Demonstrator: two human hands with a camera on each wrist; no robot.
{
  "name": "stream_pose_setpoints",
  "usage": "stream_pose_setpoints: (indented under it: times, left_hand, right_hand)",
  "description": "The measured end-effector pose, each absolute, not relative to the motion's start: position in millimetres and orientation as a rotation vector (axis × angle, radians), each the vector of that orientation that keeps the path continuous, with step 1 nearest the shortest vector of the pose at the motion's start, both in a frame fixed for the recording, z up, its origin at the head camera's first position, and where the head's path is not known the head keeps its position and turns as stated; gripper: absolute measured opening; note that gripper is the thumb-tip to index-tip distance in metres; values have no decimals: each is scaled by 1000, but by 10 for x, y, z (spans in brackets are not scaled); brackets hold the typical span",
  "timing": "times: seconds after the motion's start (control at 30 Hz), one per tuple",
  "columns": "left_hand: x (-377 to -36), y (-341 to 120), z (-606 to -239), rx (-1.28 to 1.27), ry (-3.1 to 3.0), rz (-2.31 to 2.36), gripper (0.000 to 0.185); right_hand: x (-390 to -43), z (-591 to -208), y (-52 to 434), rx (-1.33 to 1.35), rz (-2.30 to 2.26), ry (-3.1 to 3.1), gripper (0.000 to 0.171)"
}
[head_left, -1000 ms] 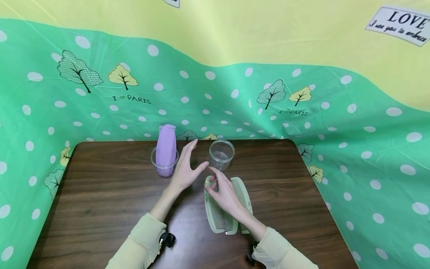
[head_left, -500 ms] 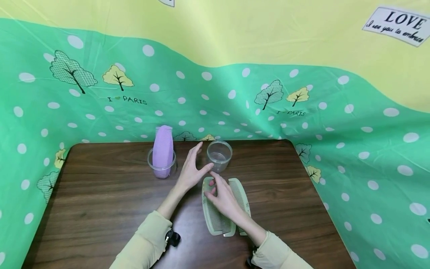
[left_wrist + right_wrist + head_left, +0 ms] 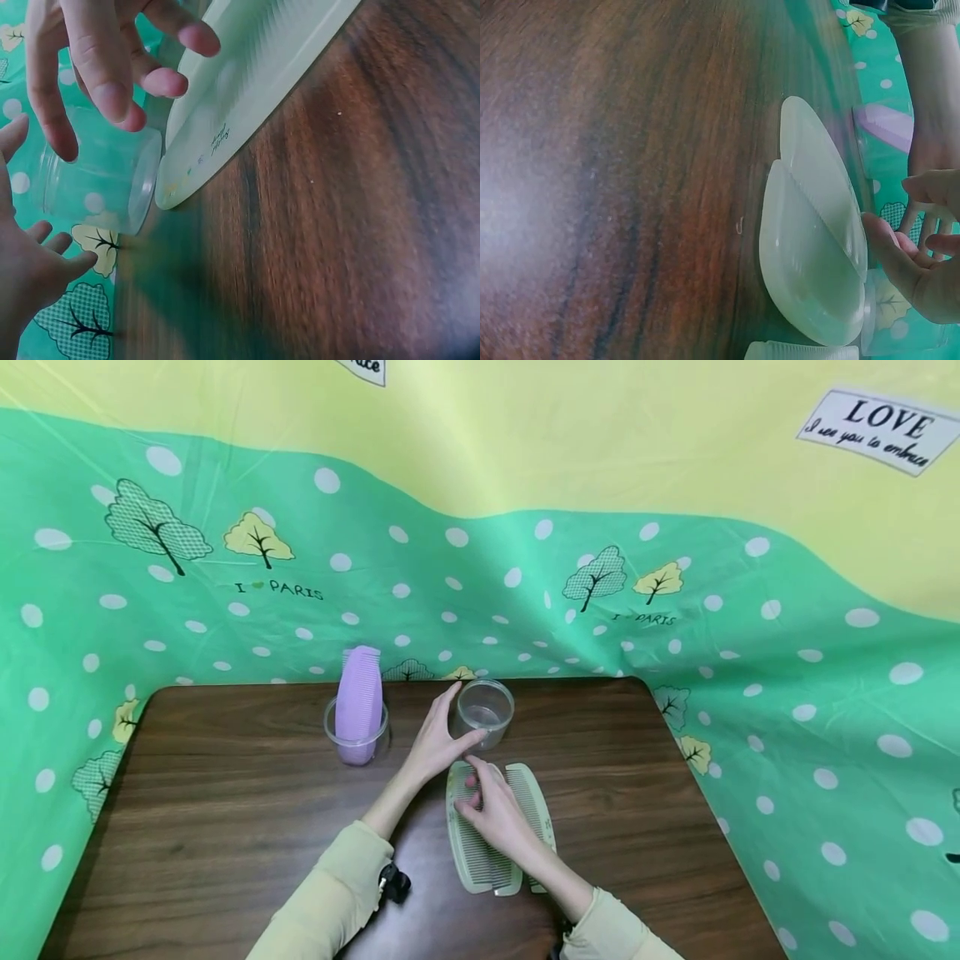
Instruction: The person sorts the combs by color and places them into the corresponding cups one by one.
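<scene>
My left hand (image 3: 432, 747) reaches beside the clear round cup (image 3: 506, 714), fingers at its left side and thumb in front. In the left wrist view, the left hand (image 3: 34, 277) has spread fingers close to the cup (image 3: 112, 169); contact is hard to tell. My right hand (image 3: 498, 810) hovers over pale green combs, its fingers loosely bent and holding nothing. Two overlapping green combs (image 3: 467, 856) lie partly beneath it, and another green comb (image 3: 532, 793) lies to their right. The right wrist view shows the overlapping combs (image 3: 810, 255) next to the right hand (image 3: 930, 289).
Purple combs (image 3: 358, 697) stand upright in a second clear cup (image 3: 386, 739) at the back left. Dark wood-grain table (image 3: 225, 827) stretches around them. A green and yellow printed cloth (image 3: 420, 560) hangs behind and along the sides.
My left hand has moved right, closer to the clear cup, its thumb now in front of it. The right hand stays over the green combs. The head view has shifted slightly.
</scene>
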State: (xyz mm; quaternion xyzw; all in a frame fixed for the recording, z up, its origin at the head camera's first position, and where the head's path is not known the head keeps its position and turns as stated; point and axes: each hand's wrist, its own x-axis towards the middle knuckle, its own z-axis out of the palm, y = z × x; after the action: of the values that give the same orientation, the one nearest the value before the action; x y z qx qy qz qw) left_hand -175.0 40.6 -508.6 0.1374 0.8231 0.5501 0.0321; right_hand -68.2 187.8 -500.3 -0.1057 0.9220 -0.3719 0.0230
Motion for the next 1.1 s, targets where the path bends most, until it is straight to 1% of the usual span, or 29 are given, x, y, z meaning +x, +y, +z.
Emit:
stream_pose_setpoints:
  times: [0.4,0.83,1.1]
  left_hand:
    - [-1816,525,-5157,358,2497,1702,103]
    - [-1907,611,-5171,317,2468,1712,108]
    - [-1949,656,-5169,295,2475,1708,113]
  right_hand:
    - [-624,-5047,1868,-313,-1092,2860,72]
    - [-588,-5081,1855,-317,-984,2900,76]
    - [-577,-5099,1836,-270,-781,2992,83]
